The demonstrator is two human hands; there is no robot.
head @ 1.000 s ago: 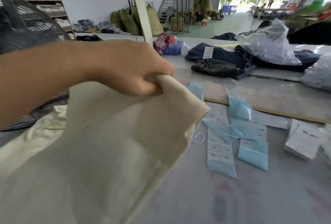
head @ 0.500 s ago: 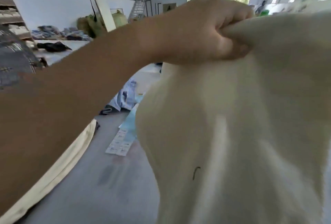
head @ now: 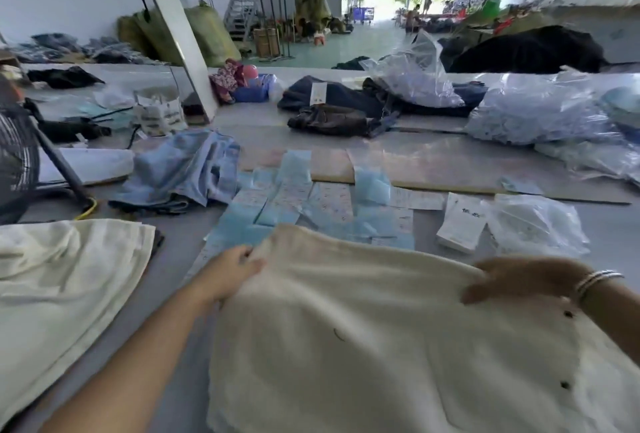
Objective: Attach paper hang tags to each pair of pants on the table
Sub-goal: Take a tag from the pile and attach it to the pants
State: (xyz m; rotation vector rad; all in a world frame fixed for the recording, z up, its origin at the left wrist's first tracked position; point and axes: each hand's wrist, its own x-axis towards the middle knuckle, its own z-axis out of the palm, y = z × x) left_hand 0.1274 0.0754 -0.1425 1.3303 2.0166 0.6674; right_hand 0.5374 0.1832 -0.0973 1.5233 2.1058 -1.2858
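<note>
A cream pair of pants (head: 363, 339) lies spread on the grey table in front of me, its far edge towards the tags. My left hand (head: 233, 271) grips that edge at the left corner. My right hand (head: 516, 278), with bracelets on the wrist, holds the edge at the right corner, fingers curled over the cloth. Two dark buttons show near the right side. Just beyond the pants lie several blue and white paper hang tags (head: 304, 204). A white stack of tags (head: 462, 223) sits to the right of them.
More cream pants (head: 59, 280) lie at the left. Light blue jeans (head: 183, 169) are crumpled behind them, beside a fan (head: 17, 159). Dark garments (head: 346, 107) and clear plastic bags (head: 540, 114) fill the far side of the table. A wooden board (head: 450, 176) lies across the middle.
The pants were held up high in my left hand, blocking the view. Now they are down flat on the table, and my right hand has come in to hold the other corner.
</note>
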